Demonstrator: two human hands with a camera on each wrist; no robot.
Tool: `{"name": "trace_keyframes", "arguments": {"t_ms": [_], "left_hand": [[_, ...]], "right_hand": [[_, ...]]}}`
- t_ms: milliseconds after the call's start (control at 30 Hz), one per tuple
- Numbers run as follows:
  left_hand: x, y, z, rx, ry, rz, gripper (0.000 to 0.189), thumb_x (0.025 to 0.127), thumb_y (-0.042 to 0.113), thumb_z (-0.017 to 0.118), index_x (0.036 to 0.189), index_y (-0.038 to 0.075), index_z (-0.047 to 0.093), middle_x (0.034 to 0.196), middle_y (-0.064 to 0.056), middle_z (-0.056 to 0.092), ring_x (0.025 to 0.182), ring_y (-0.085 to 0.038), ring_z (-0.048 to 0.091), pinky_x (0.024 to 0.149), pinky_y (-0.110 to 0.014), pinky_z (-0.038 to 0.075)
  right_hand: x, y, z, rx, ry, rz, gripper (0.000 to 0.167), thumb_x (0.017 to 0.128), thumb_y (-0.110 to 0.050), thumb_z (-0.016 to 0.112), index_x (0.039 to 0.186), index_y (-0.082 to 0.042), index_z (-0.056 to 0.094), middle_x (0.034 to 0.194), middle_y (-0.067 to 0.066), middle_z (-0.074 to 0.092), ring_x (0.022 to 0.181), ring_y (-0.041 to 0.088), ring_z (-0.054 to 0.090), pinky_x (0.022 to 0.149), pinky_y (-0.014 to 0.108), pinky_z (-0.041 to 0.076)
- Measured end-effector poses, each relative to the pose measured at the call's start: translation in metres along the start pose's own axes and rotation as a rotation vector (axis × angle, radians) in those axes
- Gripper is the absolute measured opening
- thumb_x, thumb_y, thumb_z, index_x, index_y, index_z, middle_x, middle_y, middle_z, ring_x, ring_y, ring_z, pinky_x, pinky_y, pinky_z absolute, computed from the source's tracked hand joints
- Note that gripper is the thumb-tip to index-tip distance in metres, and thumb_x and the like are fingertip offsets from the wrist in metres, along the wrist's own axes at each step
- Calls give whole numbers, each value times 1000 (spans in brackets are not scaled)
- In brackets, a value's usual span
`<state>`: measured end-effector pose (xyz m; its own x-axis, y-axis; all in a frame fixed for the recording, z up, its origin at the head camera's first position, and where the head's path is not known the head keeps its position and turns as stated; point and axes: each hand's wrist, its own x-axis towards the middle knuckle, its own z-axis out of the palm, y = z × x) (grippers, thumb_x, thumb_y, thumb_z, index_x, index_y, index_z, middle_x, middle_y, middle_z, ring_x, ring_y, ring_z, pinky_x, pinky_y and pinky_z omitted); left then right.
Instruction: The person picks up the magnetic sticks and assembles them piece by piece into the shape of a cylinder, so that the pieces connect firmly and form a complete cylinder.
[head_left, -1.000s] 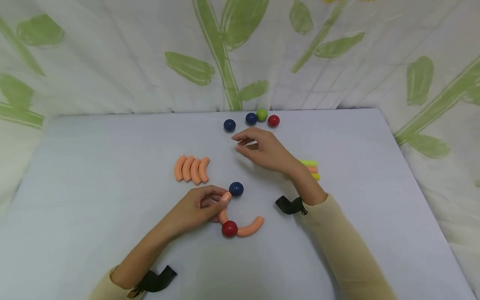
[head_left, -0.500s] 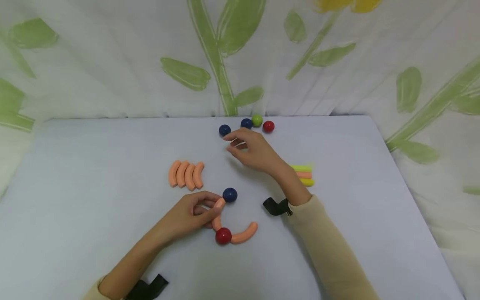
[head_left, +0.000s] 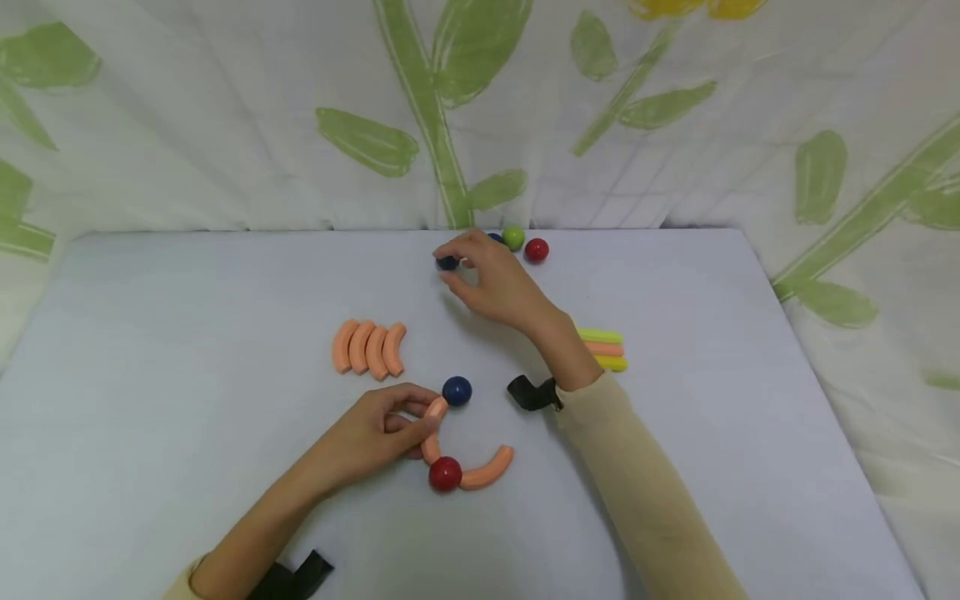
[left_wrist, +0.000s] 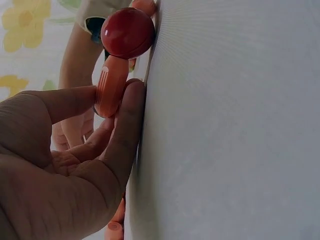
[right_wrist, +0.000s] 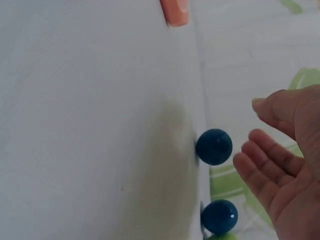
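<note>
My left hand (head_left: 382, 429) pinches a curved orange piece (left_wrist: 111, 85) between thumb and fingers. A red ball (head_left: 446, 474) joins that piece's near end, and a second curved orange piece (head_left: 487, 471) extends from the ball to the right. By the far end of the held piece lies a blue ball (head_left: 457, 391). Farther back, my right hand (head_left: 491, 279) reaches over another blue ball (head_left: 447, 263), thumb and fingers spread to either side of it. The right wrist view shows a gap between those fingertips (right_wrist: 241, 159) and the ball.
Several curved orange pieces (head_left: 367, 348) lie side by side at left. Along the back edge are a partly covered blue ball (head_left: 496, 238), a green ball (head_left: 513, 237) and a red ball (head_left: 537, 250). Yellow and orange sticks (head_left: 602, 349) lie beyond my right forearm.
My right hand has moved back and slightly left, reaching over the leftmost blue ball at the back. My left hand keeps its pinch on the curved orange piece. The head view has shifted slightly.
</note>
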<state>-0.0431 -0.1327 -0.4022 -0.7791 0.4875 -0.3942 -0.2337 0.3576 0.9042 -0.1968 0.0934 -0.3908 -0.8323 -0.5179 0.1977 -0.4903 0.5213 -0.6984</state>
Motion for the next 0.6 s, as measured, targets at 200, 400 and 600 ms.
{"name": "trace_keyframes", "arguments": {"t_ms": [200, 400, 600], "left_hand": [[1, 0, -1, -1, -12, 1, 43, 105, 31, 68, 137, 2, 63, 119, -15, 73, 86, -18, 78, 83, -23, 60], [2, 0, -2, 7, -7, -13, 43, 105, 31, 68, 137, 4, 63, 118, -14, 74, 85, -18, 78, 83, -23, 60], [4, -2, 0, 25, 5, -14, 42, 104, 32, 69, 136, 4, 64, 118, -14, 74, 83, -17, 76, 80, -24, 60]], "right_hand": [[9, 3, 3, -104, -35, 17, 36, 104, -19, 68, 137, -6, 67, 144, 10, 63, 140, 25, 56, 121, 41, 43], [10, 5, 4, -174, -104, 81, 44, 104, -21, 68, 146, -10, 62, 158, 10, 54, 150, 28, 48, 126, 44, 38], [10, 8, 6, -215, -125, 98, 45, 103, -20, 68, 146, -10, 61, 159, 10, 53, 150, 28, 49, 126, 43, 39]]}}
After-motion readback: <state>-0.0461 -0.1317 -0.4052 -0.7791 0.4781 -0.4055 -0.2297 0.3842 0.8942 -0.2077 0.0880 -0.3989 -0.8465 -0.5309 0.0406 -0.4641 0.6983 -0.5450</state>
